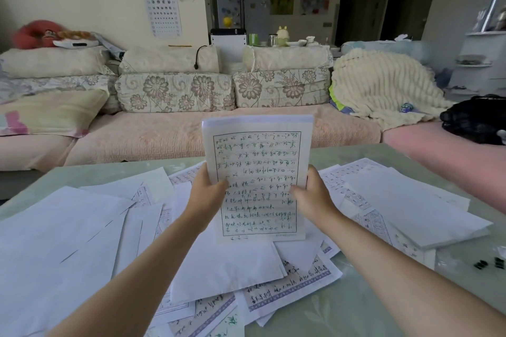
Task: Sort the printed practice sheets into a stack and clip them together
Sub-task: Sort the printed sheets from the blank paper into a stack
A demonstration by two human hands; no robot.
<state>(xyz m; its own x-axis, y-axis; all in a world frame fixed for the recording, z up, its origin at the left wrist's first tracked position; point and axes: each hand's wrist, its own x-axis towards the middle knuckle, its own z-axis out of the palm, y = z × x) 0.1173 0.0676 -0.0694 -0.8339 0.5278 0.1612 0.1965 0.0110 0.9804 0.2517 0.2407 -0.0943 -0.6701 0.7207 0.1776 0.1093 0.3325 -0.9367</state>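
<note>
I hold a stack of printed practice sheets (258, 161) upright above the table, its front page covered with rows of handwriting inside a green frame. My left hand (209, 191) grips the stack's left edge, thumb on the front. My right hand (312, 194) grips the right edge the same way. The stack's bottom edge stands on loose sheets (224, 262) scattered over the table, some blank side up, some showing purple-bordered print. Two black binder clips (490, 263) lie at the table's right edge.
The pale green table (356, 309) is covered with loose paper on the left and centre. More sheets (405, 200) lie in a pile at the right. A pink sofa (164, 137) with floral cushions stands just behind the table.
</note>
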